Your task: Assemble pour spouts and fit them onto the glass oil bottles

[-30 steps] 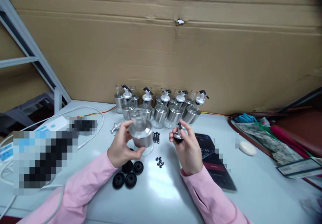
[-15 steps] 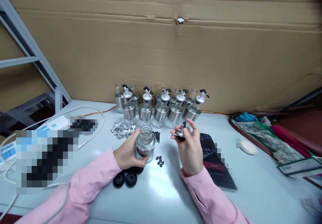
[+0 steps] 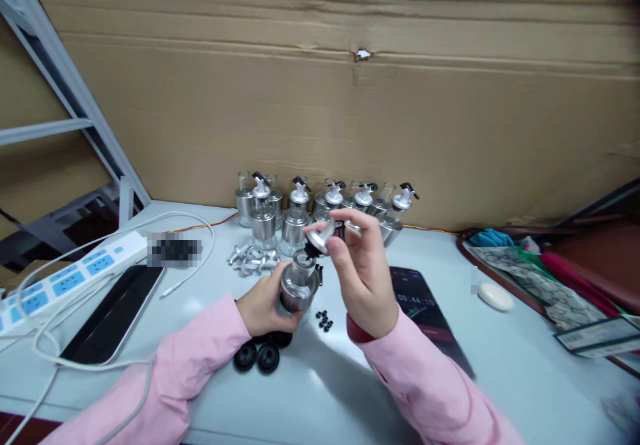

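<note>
My left hand (image 3: 267,308) is wrapped round a glass bottle (image 3: 299,288) with a metal sleeve, its open neck pointing up. Between the thumb and fingers of my right hand (image 3: 367,268) is a silver pour spout (image 3: 320,240) with a black stopper and lever. The spout is tilted, its black stopper at the mouth of the bottle; I cannot tell whether it is inside the neck. Black round caps (image 3: 269,358) lie below my left hand. Small black pieces (image 3: 325,322) are scattered right of the bottle, and silver spout parts (image 3: 253,260) lie behind my left hand.
Several sleeved bottles (image 3: 263,222) stand in rows at the back, the front ones with spouts, before a cardboard wall (image 3: 225,112). At left lie a power strip (image 3: 70,282), a black phone (image 3: 113,315) and white cables. A phone showing a timer (image 3: 430,318) and a white oval object (image 3: 495,296) are at right.
My right hand has moved left with the pour spout, from beside the phone to the bottle's mouth. My left hand still holds the bottle. The view has shifted slightly.
</note>
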A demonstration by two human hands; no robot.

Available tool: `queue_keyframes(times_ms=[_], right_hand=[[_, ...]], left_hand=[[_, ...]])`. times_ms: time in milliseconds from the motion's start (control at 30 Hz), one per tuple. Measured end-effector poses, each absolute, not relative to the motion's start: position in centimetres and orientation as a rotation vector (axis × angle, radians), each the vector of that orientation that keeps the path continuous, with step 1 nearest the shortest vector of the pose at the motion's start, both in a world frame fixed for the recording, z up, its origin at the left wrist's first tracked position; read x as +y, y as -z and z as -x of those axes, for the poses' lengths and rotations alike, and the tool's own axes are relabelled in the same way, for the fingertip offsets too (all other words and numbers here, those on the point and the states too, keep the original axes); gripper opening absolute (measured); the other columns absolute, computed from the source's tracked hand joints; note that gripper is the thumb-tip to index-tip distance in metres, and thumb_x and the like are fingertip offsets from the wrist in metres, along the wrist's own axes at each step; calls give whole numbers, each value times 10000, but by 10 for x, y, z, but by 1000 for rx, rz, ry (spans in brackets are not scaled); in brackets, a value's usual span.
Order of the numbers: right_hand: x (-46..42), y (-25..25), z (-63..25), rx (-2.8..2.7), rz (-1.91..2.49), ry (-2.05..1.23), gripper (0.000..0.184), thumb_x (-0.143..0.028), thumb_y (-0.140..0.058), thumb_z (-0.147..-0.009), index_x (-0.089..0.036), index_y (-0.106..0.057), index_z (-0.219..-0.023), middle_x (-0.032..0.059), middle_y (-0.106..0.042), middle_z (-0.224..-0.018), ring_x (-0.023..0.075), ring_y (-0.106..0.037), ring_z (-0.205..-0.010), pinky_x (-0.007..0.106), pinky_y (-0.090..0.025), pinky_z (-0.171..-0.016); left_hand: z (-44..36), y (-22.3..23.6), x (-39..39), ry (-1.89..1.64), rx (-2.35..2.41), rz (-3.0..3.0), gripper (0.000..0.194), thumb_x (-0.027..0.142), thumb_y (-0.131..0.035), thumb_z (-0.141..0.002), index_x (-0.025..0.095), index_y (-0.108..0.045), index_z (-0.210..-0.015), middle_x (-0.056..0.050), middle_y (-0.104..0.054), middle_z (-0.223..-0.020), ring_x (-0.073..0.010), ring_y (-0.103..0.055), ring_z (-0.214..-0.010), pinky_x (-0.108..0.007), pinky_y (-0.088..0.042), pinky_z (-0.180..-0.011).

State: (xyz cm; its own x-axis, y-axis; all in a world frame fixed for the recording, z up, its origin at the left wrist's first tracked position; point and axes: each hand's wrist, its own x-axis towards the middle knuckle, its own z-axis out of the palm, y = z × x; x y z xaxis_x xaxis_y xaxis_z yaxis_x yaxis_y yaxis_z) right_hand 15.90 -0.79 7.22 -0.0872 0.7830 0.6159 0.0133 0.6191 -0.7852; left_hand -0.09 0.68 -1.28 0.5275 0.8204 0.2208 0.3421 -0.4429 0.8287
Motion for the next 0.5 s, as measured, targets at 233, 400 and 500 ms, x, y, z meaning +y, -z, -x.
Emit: queue_keyframes(times_ms=[233,400,500], right_hand=[[-3,-68,-162,-1815,768,-511,297,-147,-426,-878,-261,-529,-1132,46,-621,-1068,201,-568,-1000,377,-441,-864],[-5,-70,-160,-1869,693,-580,428,-121,-413,-879,-276,-393,-1278,68,-583,-1177,202,-582,-1021,394,-465,-859],[-5,-68,-160,-1886,702,-557,424,-127,-403,-888,-270,-378,-1286,79,-565,-1207,196,-595,-1005,394,-471,-862]], left_hand=[[-1,13,7,-842,925,-2007,642,137,-624,-584,173,-336,-1156,-20,-581,-883,-186,-563,-742,-311,-477,-682],[0,14,7,-856,882,-1998,632,140,-619,-597,182,-338,-1162,-27,-568,-925,-184,-545,-763,-309,-471,-688],[0,16,7,-860,874,-1996,638,136,-622,-598,185,-336,-1166,-29,-568,-936,-187,-544,-779,-309,-469,-700]])
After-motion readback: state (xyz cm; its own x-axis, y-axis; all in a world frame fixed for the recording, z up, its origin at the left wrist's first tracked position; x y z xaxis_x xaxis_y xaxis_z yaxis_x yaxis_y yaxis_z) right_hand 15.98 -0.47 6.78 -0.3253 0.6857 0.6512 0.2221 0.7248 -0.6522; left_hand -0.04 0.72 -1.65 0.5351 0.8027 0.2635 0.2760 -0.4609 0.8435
